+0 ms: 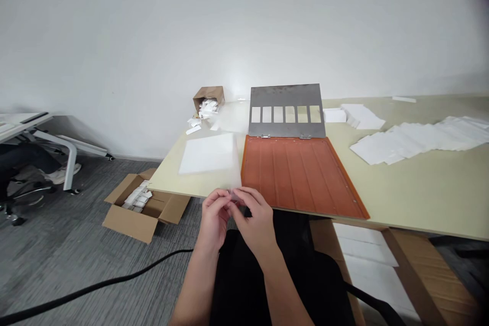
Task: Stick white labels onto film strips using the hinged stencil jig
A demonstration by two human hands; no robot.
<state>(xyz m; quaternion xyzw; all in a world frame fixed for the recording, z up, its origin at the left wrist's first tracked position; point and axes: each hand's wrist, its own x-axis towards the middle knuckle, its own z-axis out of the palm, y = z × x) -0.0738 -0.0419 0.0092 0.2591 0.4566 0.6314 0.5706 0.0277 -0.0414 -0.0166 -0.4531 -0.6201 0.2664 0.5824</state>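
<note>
My left hand (216, 216) and my right hand (255, 217) meet at the table's front edge, their fingertips pinched together. Between them shows a bit of thin translucent film (235, 196), mostly covered by the fingers. Whether it joins the translucent sheet just beyond cannot be told. That sheet lies with a white stack (208, 154) on the table, ahead and to the left. Right of my hands lies an orange-red ribbed board (296, 175). Hinged to its back edge, a grey metal plate (284, 92) with several rectangular windows stands raised.
A small carton (197, 98) spills white pieces at the back left. Overlapping white sheets (420, 138) and white stacks (335, 115) lie right. An open cardboard box (132, 223) sits on the floor left; another box (424, 265) holds white stacks below the table. A person's leg (28, 157) shows far left.
</note>
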